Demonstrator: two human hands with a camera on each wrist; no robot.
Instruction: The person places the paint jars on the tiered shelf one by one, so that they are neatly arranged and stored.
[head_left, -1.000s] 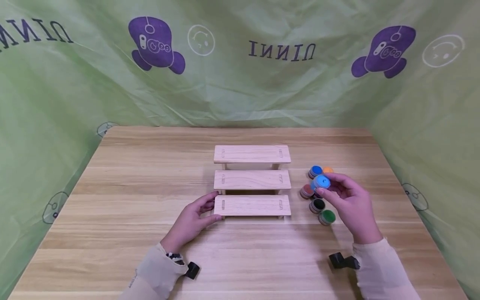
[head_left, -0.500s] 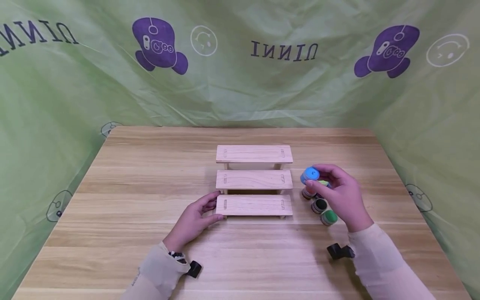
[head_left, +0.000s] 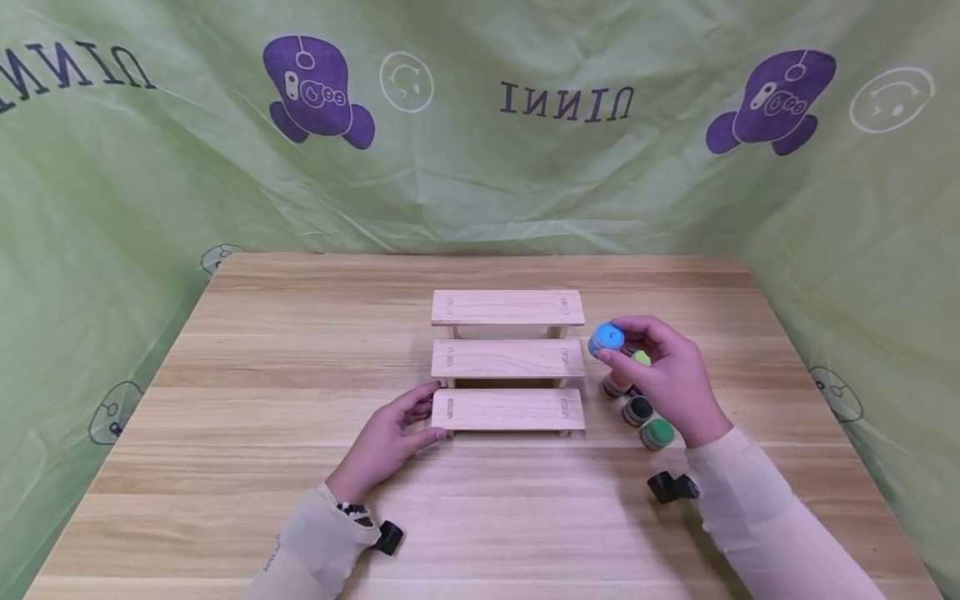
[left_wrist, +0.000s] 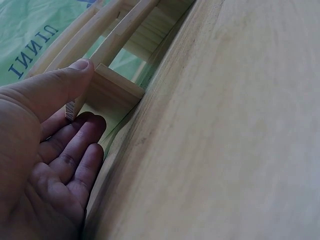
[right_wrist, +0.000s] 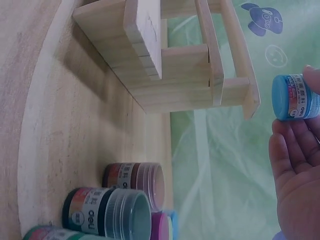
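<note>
Your right hand (head_left: 663, 379), right of centre in the frame, pinches a blue jar (head_left: 606, 338) between thumb and fingers. The jar is roughly upright, lifted clear of the table (head_left: 225, 467), just beside the right end of the rack (head_left: 507, 359). That rack, pale wood with three stepped shelves, stands mid-frame. Your left hand (head_left: 386, 442), lower left of centre, grips the left end of its lowest shelf, thumb at the front edge, fingers behind. Below your right hand, a green jar (head_left: 657, 434), a black jar (head_left: 637, 410) and a partly hidden reddish jar (head_left: 617, 384) sit close together; a light green lid (head_left: 641, 357) shows beside your thumb. Green cloth (head_left: 450, 175) with purple figures fills the upper frame.
</note>
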